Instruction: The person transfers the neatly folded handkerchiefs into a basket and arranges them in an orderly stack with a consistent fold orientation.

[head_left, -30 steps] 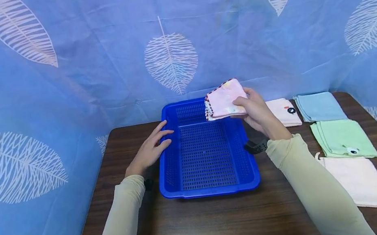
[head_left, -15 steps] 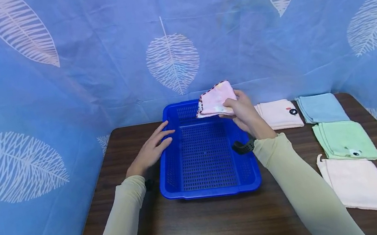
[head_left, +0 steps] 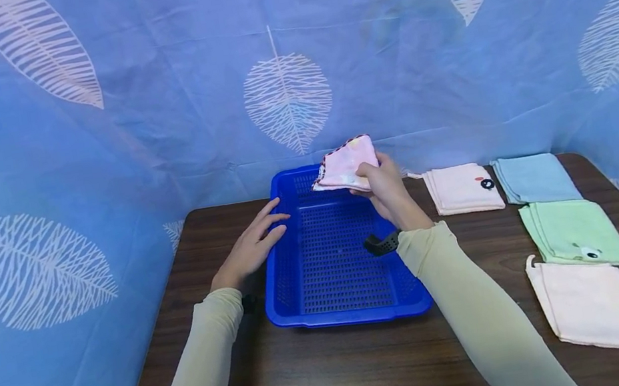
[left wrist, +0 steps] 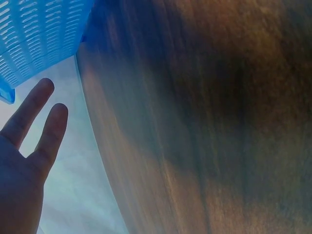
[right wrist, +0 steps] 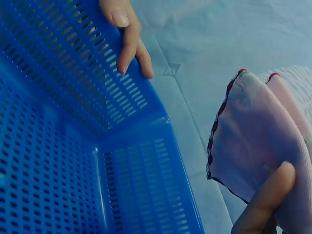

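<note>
Holds the folded pink washcloth point(head_left: 344, 166) pinched in the right hand point(head_left: 386, 186), now shifted farther leftward, above the far end of the blue perforated basket point(head_left: 342, 275) beneath, apparently closer to placement inside, with the left hand point(head_left: 248, 246) spread loosely at the opposite rim.

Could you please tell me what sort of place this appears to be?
Probably a small staged tabletop workspace: creased blue leaf-print sheeting rises behind and on both sides of a dark wood-look table, which holds a blue plastic basket and several folded cloths.
</note>
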A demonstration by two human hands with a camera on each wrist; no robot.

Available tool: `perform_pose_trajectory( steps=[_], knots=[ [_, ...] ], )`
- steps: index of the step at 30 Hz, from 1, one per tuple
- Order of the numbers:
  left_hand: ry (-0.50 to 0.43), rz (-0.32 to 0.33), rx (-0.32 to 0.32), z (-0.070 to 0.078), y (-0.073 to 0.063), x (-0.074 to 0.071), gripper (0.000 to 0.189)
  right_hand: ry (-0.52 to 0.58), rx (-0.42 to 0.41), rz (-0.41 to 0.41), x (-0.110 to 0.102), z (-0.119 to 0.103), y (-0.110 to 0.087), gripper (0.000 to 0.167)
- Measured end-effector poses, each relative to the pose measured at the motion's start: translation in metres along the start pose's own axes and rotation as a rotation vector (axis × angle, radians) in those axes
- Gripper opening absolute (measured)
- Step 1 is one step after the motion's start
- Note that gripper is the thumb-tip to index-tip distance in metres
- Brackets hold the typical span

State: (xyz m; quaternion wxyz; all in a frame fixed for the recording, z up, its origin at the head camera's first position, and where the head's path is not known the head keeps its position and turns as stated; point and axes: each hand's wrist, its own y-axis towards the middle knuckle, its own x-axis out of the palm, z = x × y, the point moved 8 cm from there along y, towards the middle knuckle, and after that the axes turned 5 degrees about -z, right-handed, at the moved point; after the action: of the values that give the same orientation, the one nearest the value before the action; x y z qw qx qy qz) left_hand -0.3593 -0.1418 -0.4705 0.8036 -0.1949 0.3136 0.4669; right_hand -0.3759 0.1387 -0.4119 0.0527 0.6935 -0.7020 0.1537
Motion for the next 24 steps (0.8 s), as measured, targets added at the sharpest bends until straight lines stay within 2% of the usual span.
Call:
perform_pose_trajectory(
  steps=[7,18,24],
  knots=[
    [0.002,0.007,0.006,-0.001,0.003,0.001,0.044,0.043,-0.002,0.003,0.012,0.004,0.003,0.068],
    [-0.005,0.021,-0.005,-0.002,0.004,0.002,0.039,0.008,0.059,0.009,0.019,0.024,0.012,0.076],
    [-0.024,0.029,-0.003,-0.005,0.003,0.001,0.041,-0.029,0.079,0.001,0.022,0.036,0.015,0.074]
  ],
)
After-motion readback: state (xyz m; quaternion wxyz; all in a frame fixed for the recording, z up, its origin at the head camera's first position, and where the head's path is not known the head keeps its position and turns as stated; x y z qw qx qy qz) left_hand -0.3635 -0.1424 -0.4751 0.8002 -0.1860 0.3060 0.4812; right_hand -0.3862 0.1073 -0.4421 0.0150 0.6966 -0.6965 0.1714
